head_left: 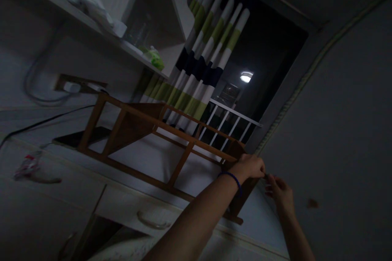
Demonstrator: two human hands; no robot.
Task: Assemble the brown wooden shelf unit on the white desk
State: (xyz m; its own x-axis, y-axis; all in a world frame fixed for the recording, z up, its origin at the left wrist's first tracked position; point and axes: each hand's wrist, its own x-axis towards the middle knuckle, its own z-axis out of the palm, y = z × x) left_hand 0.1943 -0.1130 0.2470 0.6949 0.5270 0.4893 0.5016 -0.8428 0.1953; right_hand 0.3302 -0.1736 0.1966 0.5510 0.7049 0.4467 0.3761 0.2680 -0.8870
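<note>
Overhead, in the single head view, strongly tilted: a dim room with pale grey walls, a white tabletop (147,159) carrying a brown wooden rack (143,130) of open rails, and white cabinet fronts below it with two curved handles partly visible. One striped curtain (202,61) in white, green and navy hangs beside one white railing (232,124), behind which one round lamp (246,76) glows in a dark opening. One white wall shelf (92,20) holds pale folded items and something green, none clearly identifiable. One socket plate (76,86) sits on the wall with cables trailing from it; one small red-and-white item (27,165) lies on the tabletop at the left, too dark to name. Hands: two. Left hand (249,167), with one blue band at the wrist, is at the far end post of the wooden rack, fingers drawn together in a pinch. Right hand (280,191) is just beside it near the wall, fingers (271,179) bent and close together toward the same spot. Whatever lies between the two hands is tiny and dark; whether either hand grips it cannot be told. Both forearms are cut off by the lower edge; the shelf top is cropped.
</note>
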